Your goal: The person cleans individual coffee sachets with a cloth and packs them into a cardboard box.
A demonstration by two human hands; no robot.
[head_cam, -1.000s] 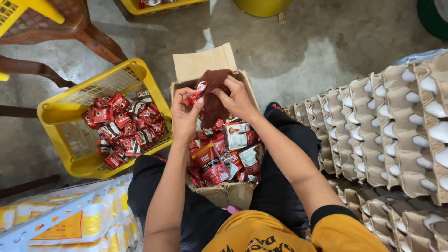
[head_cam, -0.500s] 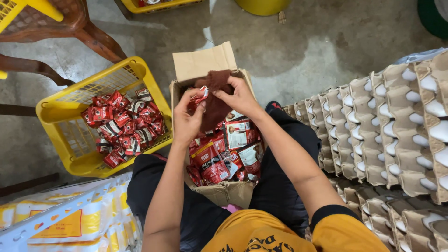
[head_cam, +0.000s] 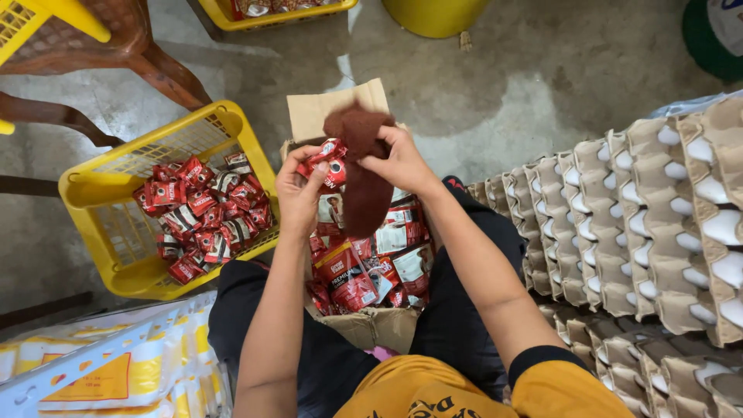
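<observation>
My left hand point(head_cam: 298, 193) grips a red packet point(head_cam: 326, 157); my right hand point(head_cam: 398, 161) pinches a brown cloth point(head_cam: 364, 174) above the box point(head_cam: 371, 329).

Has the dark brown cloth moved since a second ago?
Yes. The dark brown cloth sits slightly higher, its top edge now overlapping the raised flap of the cardboard box, held in the right hand.

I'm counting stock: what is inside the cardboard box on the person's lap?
The cardboard box holds a loose pile of red and white sachets. The hanging brown cloth and both hands cover the upper part, and anything beneath the top layer is hidden.
</observation>
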